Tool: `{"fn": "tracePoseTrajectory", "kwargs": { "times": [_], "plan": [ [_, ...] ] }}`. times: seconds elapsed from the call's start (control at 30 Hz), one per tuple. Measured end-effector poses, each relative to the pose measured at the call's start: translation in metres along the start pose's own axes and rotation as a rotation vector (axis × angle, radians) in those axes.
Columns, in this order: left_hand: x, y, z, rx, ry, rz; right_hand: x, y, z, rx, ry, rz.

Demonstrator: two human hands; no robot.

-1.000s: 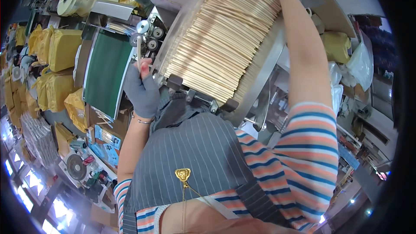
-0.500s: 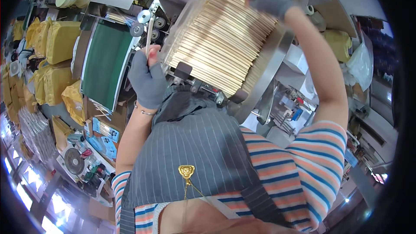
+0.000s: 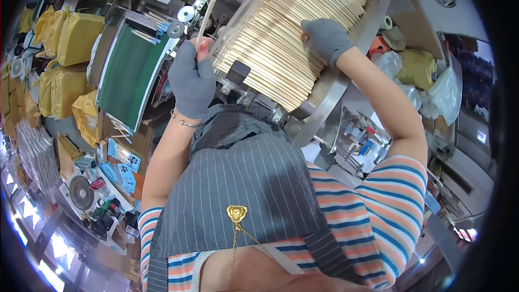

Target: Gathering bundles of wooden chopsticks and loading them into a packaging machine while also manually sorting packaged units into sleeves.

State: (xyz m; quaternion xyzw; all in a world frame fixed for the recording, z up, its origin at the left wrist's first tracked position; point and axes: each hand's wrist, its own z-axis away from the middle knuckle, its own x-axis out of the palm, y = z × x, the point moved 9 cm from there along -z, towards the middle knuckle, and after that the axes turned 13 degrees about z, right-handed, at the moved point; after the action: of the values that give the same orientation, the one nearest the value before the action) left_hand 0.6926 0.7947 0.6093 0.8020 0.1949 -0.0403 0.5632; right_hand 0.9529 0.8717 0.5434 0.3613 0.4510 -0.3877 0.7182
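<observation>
- While slim, pale wooden sticks (image 3: 286, 48) lie ridged and parallel in the metal tray (image 3: 325, 112), one straight single stick (image 3: 206, 20) slants left of it, pinched by the gloved left hand (image 3: 192, 84).
- Gloved right hand (image 3: 328, 42) curls over the tray's sticks; whether gripping, I cannot tell.
- Farther left of the tray: smooth green belt (image 3: 130, 73).

Room above sticks (image 3: 275, 48), black block (image 3: 238, 72) — between hands (image 3: 192, 85) (image 3: 327, 42)
</observation>
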Motion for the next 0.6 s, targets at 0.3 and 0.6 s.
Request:
{"fn": "tracePoseTrajectory", "kwargs": {
  "times": [0.3, 0.6],
  "plan": [
    [-0.001, -0.003, 0.001, -0.071, 0.021, -0.041, 0.008, 0.001, -0.011, -0.005, -0.073, -0.067],
    [-0.026, -0.005, 0.001, -0.219, 0.067, 0.315, -0.119, 0.004, 0.078, 0.248, 0.434, -1.122]
  ]
}}
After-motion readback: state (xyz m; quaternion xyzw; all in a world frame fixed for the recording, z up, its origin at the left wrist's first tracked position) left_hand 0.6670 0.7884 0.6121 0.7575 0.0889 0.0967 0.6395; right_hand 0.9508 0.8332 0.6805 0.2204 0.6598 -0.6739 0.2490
